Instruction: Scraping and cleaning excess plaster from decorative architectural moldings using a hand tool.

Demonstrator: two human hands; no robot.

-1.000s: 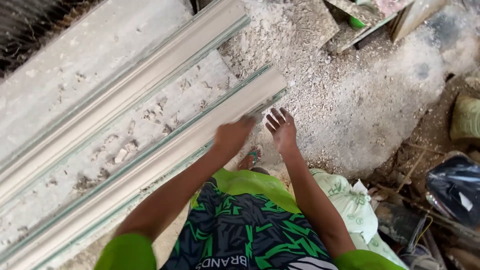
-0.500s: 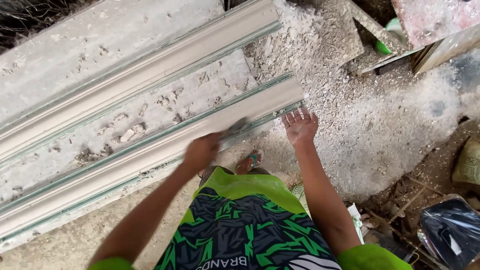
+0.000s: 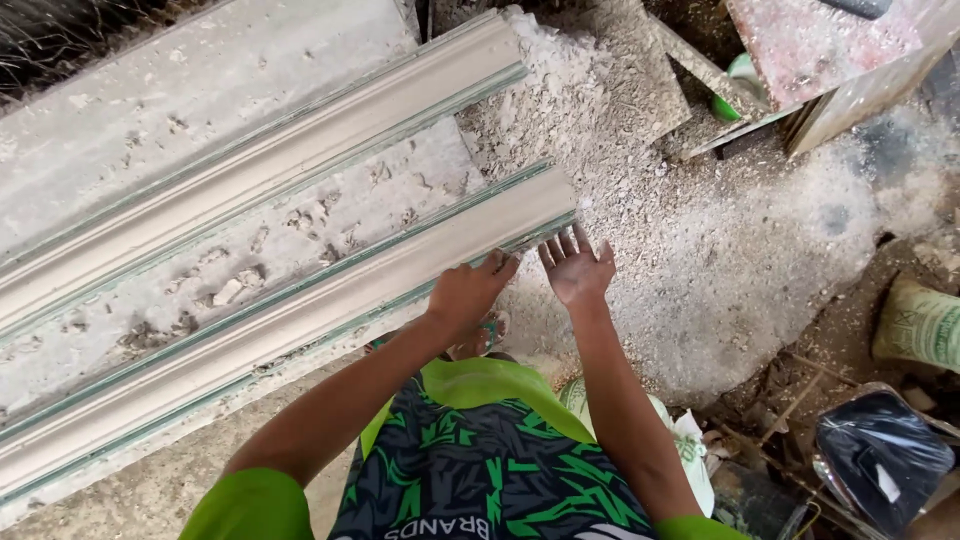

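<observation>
Two long pale moulded strips lie side by side on a grey slab (image 3: 200, 130). My left hand (image 3: 468, 293) rests with curled fingers on the near edge of the nearer strip (image 3: 300, 310), close to its right end. My right hand (image 3: 577, 267) is flat with fingers spread, fingertips at that strip's end corner. The farther strip (image 3: 270, 165) runs parallel above it, untouched. Neither hand holds anything.
White powder and rubble (image 3: 720, 250) cover the ground to the right. A reddish board (image 3: 820, 50) lies at top right, with a green object beside it. A sack (image 3: 920, 325) and a black bag (image 3: 880, 450) sit at the right edge.
My left hand has slid right along the nearer strip toward its end. The right hand stays at the end corner. The view has shifted.
</observation>
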